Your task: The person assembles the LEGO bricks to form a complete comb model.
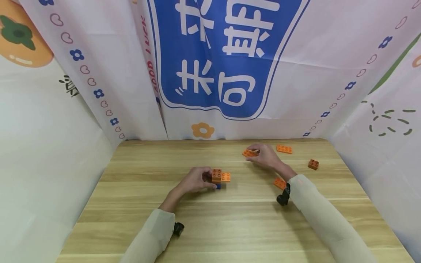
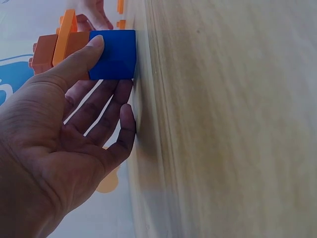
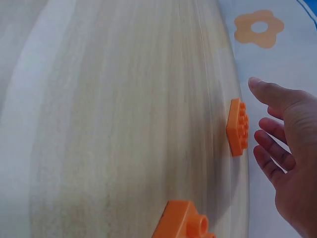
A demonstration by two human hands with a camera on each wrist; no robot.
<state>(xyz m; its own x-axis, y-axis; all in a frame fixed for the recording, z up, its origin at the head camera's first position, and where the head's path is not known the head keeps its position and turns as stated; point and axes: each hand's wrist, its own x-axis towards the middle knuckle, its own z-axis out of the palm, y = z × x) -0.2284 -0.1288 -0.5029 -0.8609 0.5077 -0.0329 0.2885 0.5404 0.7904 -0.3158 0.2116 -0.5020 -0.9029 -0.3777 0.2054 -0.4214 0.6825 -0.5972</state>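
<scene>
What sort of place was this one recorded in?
Probably a staged recording booth rather than an ordinary room: printed sheets enclose the back and both sides of a wood-grain table, which holds only a few toy bricks.

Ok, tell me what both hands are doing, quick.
Left hand: holding the toy-brick stack with the blue brick at its base.
Right hand: open, holding nothing, just over an orange studded plate.
</scene>
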